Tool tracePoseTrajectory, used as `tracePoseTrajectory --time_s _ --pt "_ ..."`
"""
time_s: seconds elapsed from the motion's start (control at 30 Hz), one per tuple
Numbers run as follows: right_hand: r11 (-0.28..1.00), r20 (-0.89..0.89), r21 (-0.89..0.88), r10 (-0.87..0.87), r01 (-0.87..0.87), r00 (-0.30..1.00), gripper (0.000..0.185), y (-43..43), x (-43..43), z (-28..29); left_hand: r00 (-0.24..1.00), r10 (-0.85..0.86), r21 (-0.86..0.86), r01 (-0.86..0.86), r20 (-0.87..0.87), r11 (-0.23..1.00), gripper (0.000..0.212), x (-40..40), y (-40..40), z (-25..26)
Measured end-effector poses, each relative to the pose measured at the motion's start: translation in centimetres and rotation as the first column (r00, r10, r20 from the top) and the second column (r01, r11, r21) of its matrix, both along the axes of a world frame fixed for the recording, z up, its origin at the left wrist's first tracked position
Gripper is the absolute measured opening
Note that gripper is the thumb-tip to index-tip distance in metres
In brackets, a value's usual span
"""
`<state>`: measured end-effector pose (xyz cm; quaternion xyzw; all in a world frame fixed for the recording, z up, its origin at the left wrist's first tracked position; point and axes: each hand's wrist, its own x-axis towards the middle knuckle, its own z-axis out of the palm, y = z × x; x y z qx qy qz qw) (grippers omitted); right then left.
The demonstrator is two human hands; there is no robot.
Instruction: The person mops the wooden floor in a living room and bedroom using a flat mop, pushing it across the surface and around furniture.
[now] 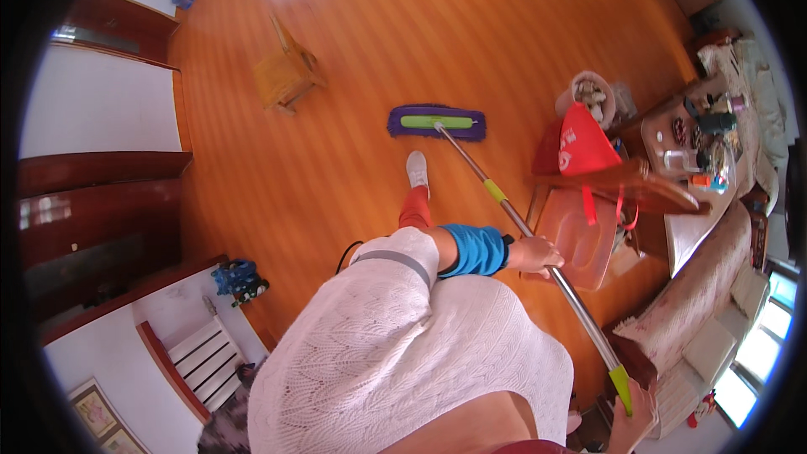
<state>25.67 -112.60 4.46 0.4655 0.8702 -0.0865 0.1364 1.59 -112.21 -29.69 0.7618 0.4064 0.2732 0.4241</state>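
Note:
A flat dust mop spans the view diagonally. Its head, a purple fringed pad (403,132) under a green plate (416,121), lies flat on the wooden floor. From it a metal pole (580,309) with a green collar (495,190) rises toward the lower right. My left hand (536,255), below a blue sleeve cover, is closed around the middle of the pole. At the top end, my right hand (633,407) wraps the green grip (620,384). One white shoe (417,170) is on the floor just behind the mop head.
A small wooden chair (290,75) stands ahead on the left. To the right are a wooden chair (580,233) with a red bag (583,142), a pink waste bin (570,98), a cluttered table (656,157) and a sofa (693,290). Dark doors (107,233) line the left wall.

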Motion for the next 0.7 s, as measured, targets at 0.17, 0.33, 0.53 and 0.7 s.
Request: tracePoseTrajectory --time_s 0.17,0.33,0.53,0.7 --pt "0.998 -0.175 0.018 0.069 -0.067 0.982 0.037 2.9 -12.6 -3.9 0.937 0.348 0.168 -0.341 -0.016 0.925 0.016 -13.6 0.9 -2.3" --pt "0.954 -0.276 0.113 0.299 -0.278 0.914 0.033 8.7 -27.5 -7.8 0.629 0.735 0.255 -0.689 -0.254 0.678 0.012 -28.4 1.9 -3.2" --pt "0.806 -0.105 0.221 0.579 -0.549 0.808 0.027 9.6 -44.2 -8.0 0.064 0.959 0.311 -0.938 -0.275 0.152 0.031 -40.8 2.3 -4.7" --pt "0.597 0.081 0.211 0.779 -0.774 0.622 0.021 10.5 -46.7 -11.0 0.116 0.888 0.307 -0.912 -0.445 0.273 0.019 -44.8 2.8 -4.9"
